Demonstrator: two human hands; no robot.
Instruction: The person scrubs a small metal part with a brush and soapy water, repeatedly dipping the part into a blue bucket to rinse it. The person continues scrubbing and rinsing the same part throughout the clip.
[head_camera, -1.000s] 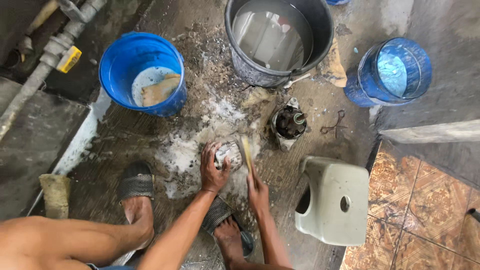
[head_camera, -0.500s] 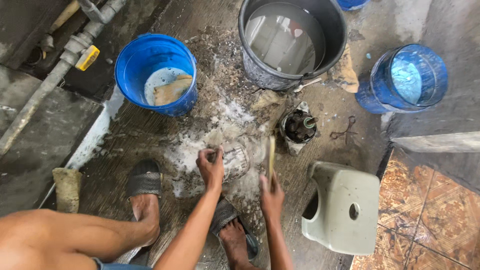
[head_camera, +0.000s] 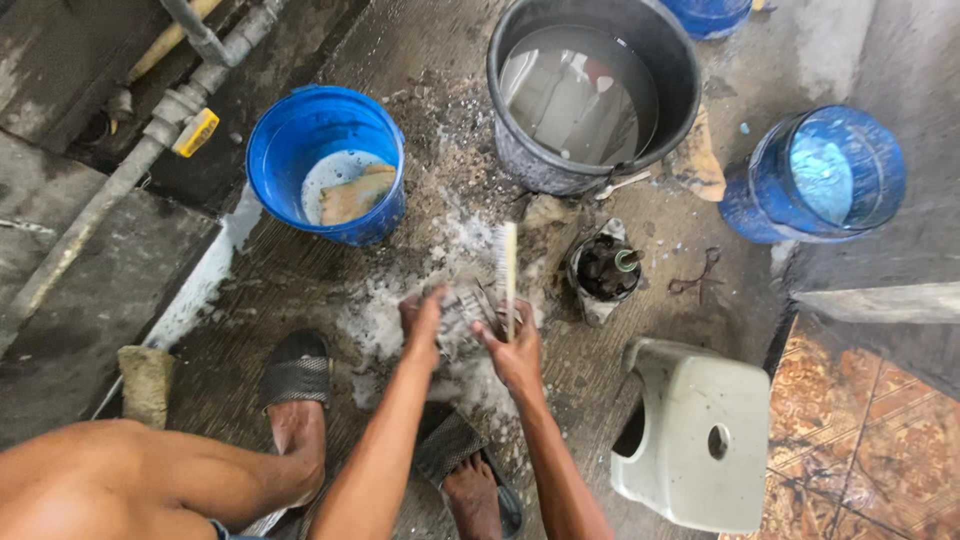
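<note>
The fingers of the left hand (head_camera: 423, 322) clamp a small grey, soapy metal part (head_camera: 462, 308) on the wet concrete floor (head_camera: 300, 280). Right beside them, the right hand (head_camera: 515, 350) grips a pale wooden-handled brush (head_camera: 509, 270), now brought back against the part after lifting away, so scrubbing resumes.

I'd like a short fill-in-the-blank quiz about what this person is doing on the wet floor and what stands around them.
1. The right hand holds a ____ upright by its handle.
2. The left hand grips a small metal part lying in white ____ on the floor.
3. The large black bucket is filled with ____.
4. The pale plastic stool lies tipped over on the person's ____ side.

Missing words: brush; foam; water; right
</note>
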